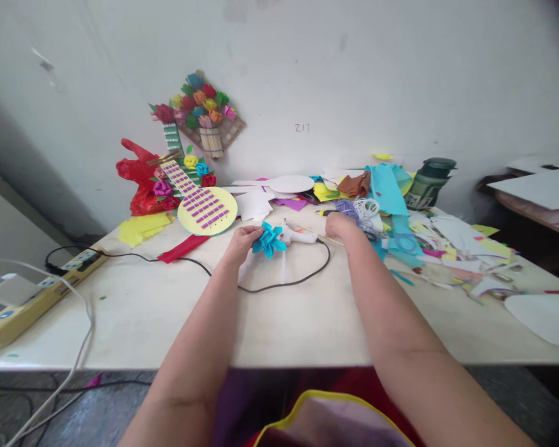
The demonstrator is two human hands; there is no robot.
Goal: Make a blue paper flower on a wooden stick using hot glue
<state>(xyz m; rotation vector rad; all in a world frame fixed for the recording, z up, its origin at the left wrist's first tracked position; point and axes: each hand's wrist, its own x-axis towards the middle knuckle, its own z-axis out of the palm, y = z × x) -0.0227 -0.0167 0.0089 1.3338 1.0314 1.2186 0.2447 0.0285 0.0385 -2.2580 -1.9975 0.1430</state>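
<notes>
A blue paper flower (269, 241) is pinched at its left edge by my left hand (245, 242). Just right of it, a white glue gun (304, 236) lies on the table with its black cord looping forward. My right hand (338, 225) is closed low over the table, right of the glue gun, its fingertips mostly hidden. A yellow-and-black tool end (323, 213) sticks out to the left by this hand; I cannot tell whether the fingers hold it. A thin wooden stick (328, 239) lies below the hand, beside tangled purple and white yarn (366, 211).
A yellow paper guitar (207, 211) leans among paper flowers at the back left. The basket of tulips (210, 133) is against the wall. A power strip (41, 298) lies left. Paper scraps (466, 242) and a green bottle (429, 183) are on the right.
</notes>
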